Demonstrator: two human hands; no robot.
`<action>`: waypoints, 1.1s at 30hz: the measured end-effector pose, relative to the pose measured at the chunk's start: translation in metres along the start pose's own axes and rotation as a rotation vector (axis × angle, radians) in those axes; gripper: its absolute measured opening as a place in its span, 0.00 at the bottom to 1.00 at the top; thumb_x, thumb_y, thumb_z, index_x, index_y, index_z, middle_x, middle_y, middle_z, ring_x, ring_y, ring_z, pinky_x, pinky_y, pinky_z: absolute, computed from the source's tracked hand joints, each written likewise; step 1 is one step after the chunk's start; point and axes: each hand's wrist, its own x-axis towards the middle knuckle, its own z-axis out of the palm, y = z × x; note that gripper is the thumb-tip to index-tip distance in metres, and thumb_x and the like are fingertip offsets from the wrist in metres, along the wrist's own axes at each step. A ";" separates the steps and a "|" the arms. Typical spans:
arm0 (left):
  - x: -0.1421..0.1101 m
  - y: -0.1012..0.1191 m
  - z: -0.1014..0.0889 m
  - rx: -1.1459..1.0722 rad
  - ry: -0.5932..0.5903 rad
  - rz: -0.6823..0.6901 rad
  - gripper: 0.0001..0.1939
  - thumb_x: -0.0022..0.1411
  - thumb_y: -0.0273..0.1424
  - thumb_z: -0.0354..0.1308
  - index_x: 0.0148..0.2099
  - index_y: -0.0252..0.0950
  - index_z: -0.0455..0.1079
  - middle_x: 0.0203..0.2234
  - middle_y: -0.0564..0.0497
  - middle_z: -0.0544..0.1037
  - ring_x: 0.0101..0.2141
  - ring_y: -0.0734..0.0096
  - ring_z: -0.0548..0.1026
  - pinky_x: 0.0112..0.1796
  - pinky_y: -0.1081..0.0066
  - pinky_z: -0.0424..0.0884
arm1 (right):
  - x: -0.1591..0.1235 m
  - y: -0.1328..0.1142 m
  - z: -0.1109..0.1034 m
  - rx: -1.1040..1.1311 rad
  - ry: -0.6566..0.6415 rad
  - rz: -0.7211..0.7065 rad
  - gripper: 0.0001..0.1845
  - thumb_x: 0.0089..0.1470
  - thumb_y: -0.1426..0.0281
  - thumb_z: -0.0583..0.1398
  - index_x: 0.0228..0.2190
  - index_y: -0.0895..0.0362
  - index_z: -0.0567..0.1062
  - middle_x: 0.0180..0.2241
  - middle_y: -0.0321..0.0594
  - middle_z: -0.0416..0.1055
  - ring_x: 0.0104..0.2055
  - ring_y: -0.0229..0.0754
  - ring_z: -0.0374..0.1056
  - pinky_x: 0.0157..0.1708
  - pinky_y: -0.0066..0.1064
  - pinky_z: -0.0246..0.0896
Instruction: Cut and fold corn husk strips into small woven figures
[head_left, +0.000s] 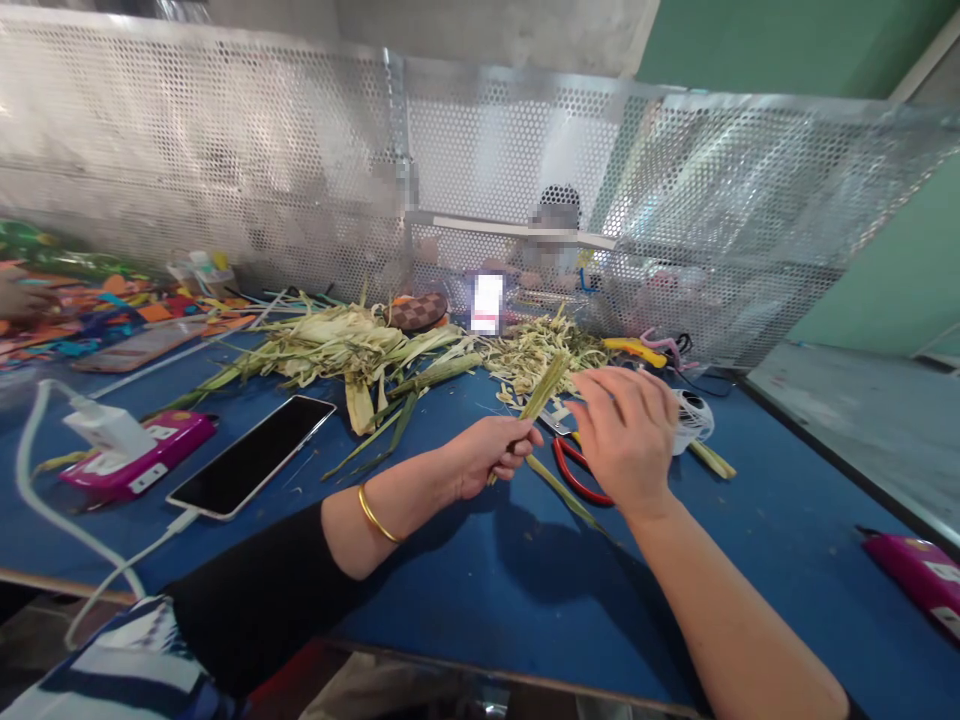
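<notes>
Overhead, the mesh blurs whoever sits behind it. On the table, the husk heap spreads left of centre. At centre, the left hand closes round a stalk bundle, hiding its middle; the right hand, loosely open, empty, partly covers red-handled scissors. A purple power strip is cut off lower right.

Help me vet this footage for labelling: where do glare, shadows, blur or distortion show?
Head view: the lit screen is blown out to near white; soft shadows darken the blue tabletop; highlights streak the perforated divider; wide-angle stretch seems to enlarge the right forearm; the colourful scraps look soft.
</notes>
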 end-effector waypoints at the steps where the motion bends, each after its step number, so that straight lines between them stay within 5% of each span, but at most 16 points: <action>1: -0.001 0.000 0.001 0.014 0.013 0.034 0.11 0.64 0.30 0.47 0.29 0.34 0.63 0.16 0.60 0.55 0.15 0.84 0.48 0.17 0.79 0.42 | 0.000 0.000 -0.001 0.039 0.038 0.101 0.14 0.60 0.67 0.54 0.43 0.58 0.75 0.42 0.50 0.74 0.48 0.50 0.66 0.51 0.41 0.52; 3: -0.002 0.000 0.003 0.059 0.041 0.092 0.10 0.63 0.30 0.47 0.29 0.34 0.63 0.17 0.59 0.59 0.15 0.84 0.50 0.17 0.78 0.42 | -0.001 0.000 0.002 0.211 -0.005 0.308 0.15 0.60 0.62 0.53 0.39 0.57 0.76 0.35 0.48 0.75 0.39 0.48 0.69 0.43 0.39 0.58; 5: -0.002 -0.002 0.006 0.106 0.074 0.142 0.11 0.63 0.31 0.47 0.29 0.34 0.63 0.18 0.58 0.61 0.14 0.84 0.49 0.17 0.77 0.42 | -0.002 -0.003 0.010 0.502 -0.186 0.503 0.16 0.57 0.58 0.55 0.35 0.57 0.75 0.26 0.41 0.73 0.28 0.43 0.66 0.32 0.34 0.59; 8: -0.004 -0.004 0.012 0.181 0.110 0.185 0.13 0.63 0.33 0.47 0.28 0.34 0.64 0.17 0.58 0.62 0.14 0.83 0.49 0.18 0.76 0.43 | -0.005 -0.011 0.023 0.958 -0.430 0.736 0.19 0.50 0.53 0.59 0.28 0.57 0.73 0.16 0.32 0.64 0.18 0.36 0.56 0.20 0.29 0.51; 14: -0.009 -0.001 0.017 0.291 0.022 0.156 0.15 0.62 0.34 0.49 0.26 0.33 0.66 0.15 0.60 0.55 0.16 0.81 0.50 0.20 0.76 0.46 | -0.005 -0.019 0.027 1.466 -0.332 1.050 0.19 0.38 0.57 0.67 0.17 0.57 0.68 0.11 0.27 0.56 0.14 0.31 0.50 0.17 0.27 0.45; 19: -0.006 -0.002 0.015 0.326 -0.006 0.122 0.15 0.62 0.32 0.49 0.23 0.35 0.62 0.13 0.60 0.54 0.15 0.81 0.48 0.19 0.76 0.44 | -0.003 -0.012 0.027 1.508 -0.318 1.140 0.20 0.34 0.58 0.69 0.16 0.57 0.68 0.13 0.28 0.58 0.13 0.28 0.48 0.16 0.27 0.45; 22: -0.005 0.003 0.007 0.286 -0.013 0.113 0.13 0.61 0.32 0.49 0.24 0.35 0.60 0.13 0.61 0.51 0.14 0.82 0.47 0.18 0.76 0.41 | -0.002 -0.007 0.025 1.408 -0.352 1.043 0.21 0.41 0.52 0.65 0.22 0.57 0.71 0.18 0.32 0.65 0.16 0.32 0.56 0.20 0.28 0.52; 24: -0.004 0.008 0.000 0.207 0.067 0.127 0.12 0.61 0.30 0.48 0.25 0.36 0.59 0.13 0.62 0.49 0.14 0.82 0.45 0.17 0.77 0.40 | -0.002 -0.004 0.024 1.151 -0.403 0.866 0.19 0.49 0.52 0.59 0.29 0.56 0.72 0.24 0.36 0.71 0.20 0.36 0.62 0.25 0.31 0.57; 29: 0.001 0.016 -0.015 0.099 0.290 0.193 0.10 0.62 0.28 0.45 0.27 0.36 0.58 0.14 0.61 0.52 0.13 0.83 0.46 0.16 0.78 0.41 | -0.009 -0.008 0.024 0.241 -0.769 0.219 0.07 0.51 0.65 0.62 0.28 0.56 0.73 0.30 0.41 0.74 0.31 0.44 0.68 0.33 0.34 0.53; 33: 0.009 0.009 -0.018 0.183 0.365 0.237 0.12 0.63 0.30 0.44 0.27 0.35 0.61 0.16 0.58 0.59 0.14 0.83 0.54 0.17 0.79 0.48 | -0.012 -0.014 0.027 0.069 -0.807 0.024 0.04 0.55 0.74 0.57 0.30 0.57 0.73 0.33 0.43 0.75 0.35 0.44 0.69 0.35 0.33 0.52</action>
